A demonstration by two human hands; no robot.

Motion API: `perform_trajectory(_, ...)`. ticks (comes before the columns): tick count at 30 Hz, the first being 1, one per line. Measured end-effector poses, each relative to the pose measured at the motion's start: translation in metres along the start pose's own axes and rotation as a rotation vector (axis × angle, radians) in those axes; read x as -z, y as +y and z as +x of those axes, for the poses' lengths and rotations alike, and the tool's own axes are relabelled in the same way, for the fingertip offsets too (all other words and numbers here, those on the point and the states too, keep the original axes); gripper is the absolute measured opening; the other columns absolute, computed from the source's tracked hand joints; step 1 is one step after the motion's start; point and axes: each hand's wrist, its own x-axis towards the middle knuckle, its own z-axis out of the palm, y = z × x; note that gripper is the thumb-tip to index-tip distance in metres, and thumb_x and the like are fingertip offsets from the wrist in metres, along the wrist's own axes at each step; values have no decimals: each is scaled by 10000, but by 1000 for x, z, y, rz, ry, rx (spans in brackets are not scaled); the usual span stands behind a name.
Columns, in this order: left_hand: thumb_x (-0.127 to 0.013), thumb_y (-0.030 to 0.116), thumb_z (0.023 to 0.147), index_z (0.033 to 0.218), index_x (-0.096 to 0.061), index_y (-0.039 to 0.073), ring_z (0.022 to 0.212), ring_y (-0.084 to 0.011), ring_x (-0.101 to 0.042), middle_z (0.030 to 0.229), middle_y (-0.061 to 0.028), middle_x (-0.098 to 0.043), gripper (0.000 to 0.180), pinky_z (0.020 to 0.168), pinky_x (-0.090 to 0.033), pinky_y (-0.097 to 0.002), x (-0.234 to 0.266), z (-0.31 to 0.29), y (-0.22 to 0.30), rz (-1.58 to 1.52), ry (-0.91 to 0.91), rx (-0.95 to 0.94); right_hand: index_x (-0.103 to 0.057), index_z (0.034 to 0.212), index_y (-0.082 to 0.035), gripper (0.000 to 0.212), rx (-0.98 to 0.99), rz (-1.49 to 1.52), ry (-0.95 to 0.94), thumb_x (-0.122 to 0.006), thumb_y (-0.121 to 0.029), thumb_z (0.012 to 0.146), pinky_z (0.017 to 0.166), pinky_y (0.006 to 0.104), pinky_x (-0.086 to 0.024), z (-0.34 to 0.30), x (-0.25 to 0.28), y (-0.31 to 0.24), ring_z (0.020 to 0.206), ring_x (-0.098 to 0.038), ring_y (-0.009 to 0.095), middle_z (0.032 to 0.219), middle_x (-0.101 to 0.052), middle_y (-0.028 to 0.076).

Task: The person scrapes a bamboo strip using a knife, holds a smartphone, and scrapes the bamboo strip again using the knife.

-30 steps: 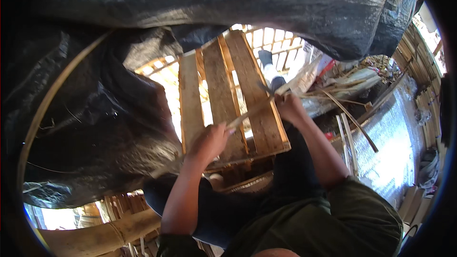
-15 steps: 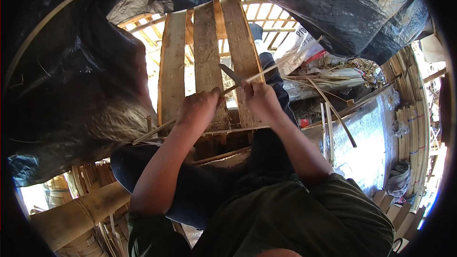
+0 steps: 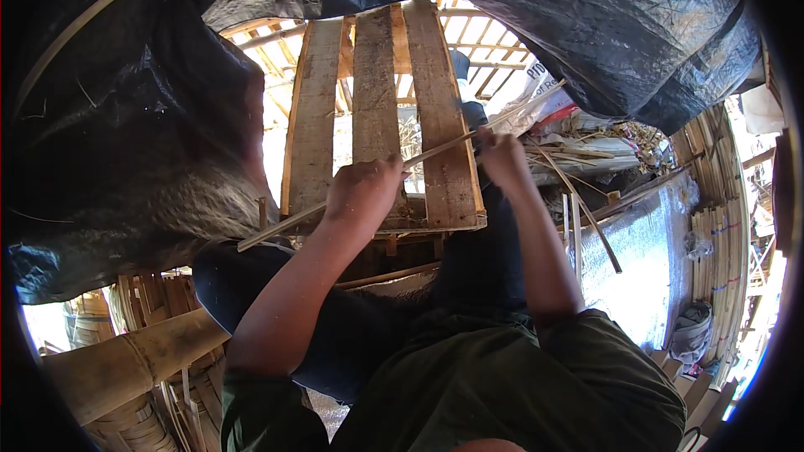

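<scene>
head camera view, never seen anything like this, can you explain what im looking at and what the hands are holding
There is no machine here: a person works with two bare hands. The camera sits on their head and looks down, and its wide lens bends straight edges. The left hand grips a long, thin, pale wood-like strip, which slants across a brown wooden stand of spaced slats. The right hand is near the strip's upper part, too blurred to tell what it holds. Wrinkled black plastic sheeting hangs at left, with a thick tan bamboo pole below it.
</scene>
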Motion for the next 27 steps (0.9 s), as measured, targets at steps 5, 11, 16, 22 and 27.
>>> perform_trajectory(5,-546,391,975,938,-579,105,580,-254,-686,629,-91,-644,290,502,-537,-382,2,1,9,-6,5,-2,-659,744,60,558,-234,63,19,-481,-401,1002,398,405,-429,35,13,45,411,-573,295,515,-560,171)
perform_trajectory(11,-535,378,986,908,-552,96,576,-257,-683,611,-80,-637,293,496,-534,-373,-4,-6,5,14,8,-28,-633,759,75,559,-248,108,10,-478,-402,1006,395,413,-431,25,12,31,408,-575,299,537,-569,181)
perform_trajectory(16,-542,384,982,911,-545,98,552,-251,-674,602,-75,-632,295,491,-534,-366,3,-2,7,-2,12,-34,-644,846,86,536,-162,15,23,-473,-394,1012,439,422,-468,15,17,16,442,-603,304,577,-600,194)
perform_trajectory(22,-544,336,984,968,-579,92,588,-252,-695,629,-97,-659,247,494,-539,-368,3,-1,7,18,-37,-35,-636,688,67,499,189,-6,19,-484,-292,999,657,524,-519,-7,-24,6,708,-630,485,699,-618,305)
perform_trajectory(27,-559,290,977,993,-566,78,585,-260,-687,616,-94,-644,212,508,-544,-380,3,-7,10,-43,6,-30,-641,779,59,456,208,77,25,-486,-304,1008,647,531,-487,-39,-27,-19,736,-617,490,707,-616,291)
